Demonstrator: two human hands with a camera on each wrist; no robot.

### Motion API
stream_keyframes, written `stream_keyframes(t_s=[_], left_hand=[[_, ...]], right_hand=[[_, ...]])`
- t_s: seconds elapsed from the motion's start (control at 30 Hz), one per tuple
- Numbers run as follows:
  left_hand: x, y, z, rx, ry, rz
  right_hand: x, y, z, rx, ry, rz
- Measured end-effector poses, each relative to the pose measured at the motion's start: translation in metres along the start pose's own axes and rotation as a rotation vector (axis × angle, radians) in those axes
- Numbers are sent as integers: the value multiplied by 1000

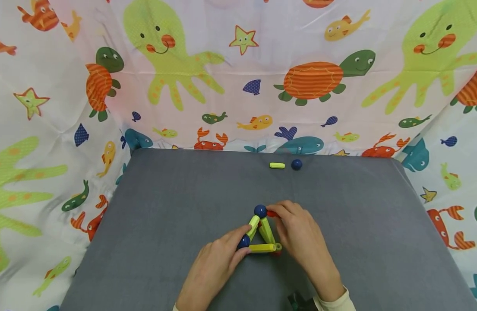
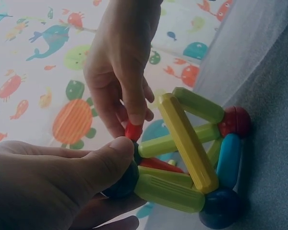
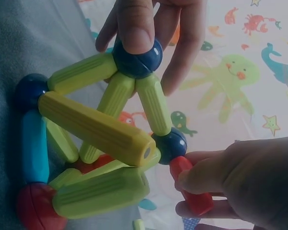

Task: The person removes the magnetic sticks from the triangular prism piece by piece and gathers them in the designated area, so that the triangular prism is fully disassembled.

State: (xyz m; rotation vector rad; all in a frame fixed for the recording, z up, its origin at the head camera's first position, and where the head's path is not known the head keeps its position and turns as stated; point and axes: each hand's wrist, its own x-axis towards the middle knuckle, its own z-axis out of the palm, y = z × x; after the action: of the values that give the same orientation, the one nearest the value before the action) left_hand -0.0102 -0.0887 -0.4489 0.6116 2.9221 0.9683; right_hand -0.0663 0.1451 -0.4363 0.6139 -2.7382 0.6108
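Note:
A frame of magnetic building rods and balls stands between the hands, with light green rods, a yellow rod, a light blue rod and a red ball. My left hand holds a dark blue ball of the frame between thumb and fingers. My right hand pinches a short red rod, whose end touches another dark blue ball. One end of the yellow rod meets a dark blue ball; its other end has no ball on it.
Toward the back of the grey table lie a loose light green rod and a dark blue ball. A cloth printed with sea animals hangs behind and along both sides. Near the right wrist is a dark object.

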Motion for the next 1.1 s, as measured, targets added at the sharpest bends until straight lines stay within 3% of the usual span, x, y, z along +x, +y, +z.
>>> stream_keyframes(t_s=[0.4,0.77,0.93,1.1], left_hand=[[0,-1,0,8,7,9],[0,-2,0,26,12,23],[0,-4,-1,36,26,27],[-2,-5,1,44,44,47]], right_hand=[[11,0,-8,-96,-21,-77],[19,4,-14,-97,-65,-101],[27,17,-17,-57,-29,-84],[40,44,-8,-49,36,-18]])
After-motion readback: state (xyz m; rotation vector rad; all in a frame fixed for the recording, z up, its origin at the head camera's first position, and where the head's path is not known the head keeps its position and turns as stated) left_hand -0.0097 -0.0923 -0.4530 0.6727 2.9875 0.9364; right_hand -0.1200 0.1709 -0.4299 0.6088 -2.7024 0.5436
